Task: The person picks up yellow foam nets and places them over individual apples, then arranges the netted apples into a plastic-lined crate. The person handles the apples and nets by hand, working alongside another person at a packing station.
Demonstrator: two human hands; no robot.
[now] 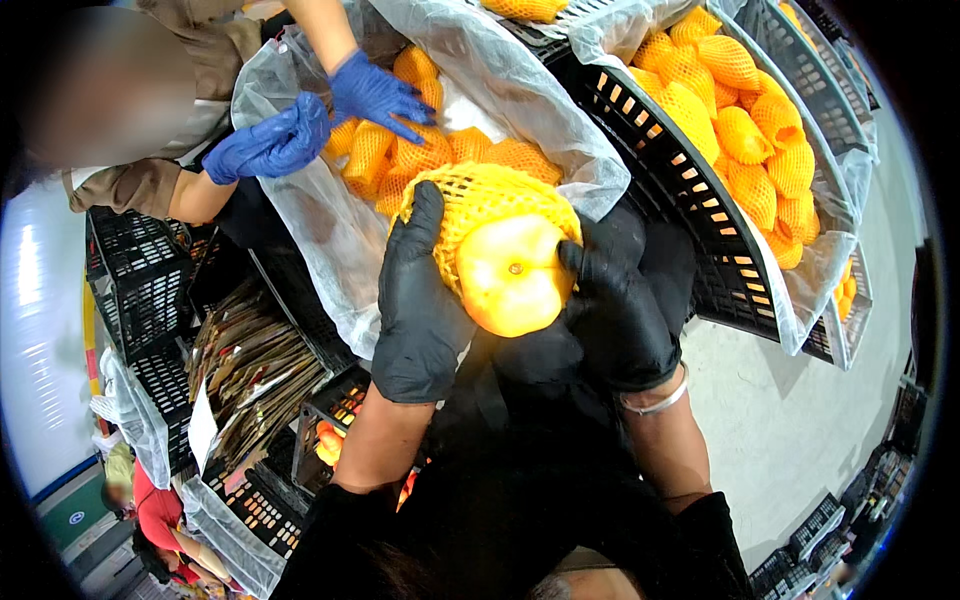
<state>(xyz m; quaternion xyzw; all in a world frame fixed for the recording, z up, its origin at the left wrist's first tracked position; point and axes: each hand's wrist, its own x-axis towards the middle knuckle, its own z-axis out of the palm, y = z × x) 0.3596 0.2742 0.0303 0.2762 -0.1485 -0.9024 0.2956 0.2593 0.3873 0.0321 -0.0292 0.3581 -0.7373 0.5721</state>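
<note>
Between my hands I hold a large yellow-orange round fruit (510, 289), its smooth end with a small scar facing up. A yellow foam net sleeve (487, 199) covers its far part. My left hand (424, 307), in a black glove, grips the net and fruit from the left, thumb on the net. From the right my right hand (619, 300), also black-gloved, presses its thumb on the fruit's edge; its other fingers are partly hidden. Just beyond lies a crate lined with white sheet (315, 247), holding several net-sleeved fruits (424, 150).
A co-worker's blue-gloved hands (379, 97) are over the lined crate. At the right, a black plastic crate (675, 180) holds many net-sleeved fruits. Stacked flat cardboard (251, 367) and more black crates (139, 285) stand at the left. Other people are at lower left.
</note>
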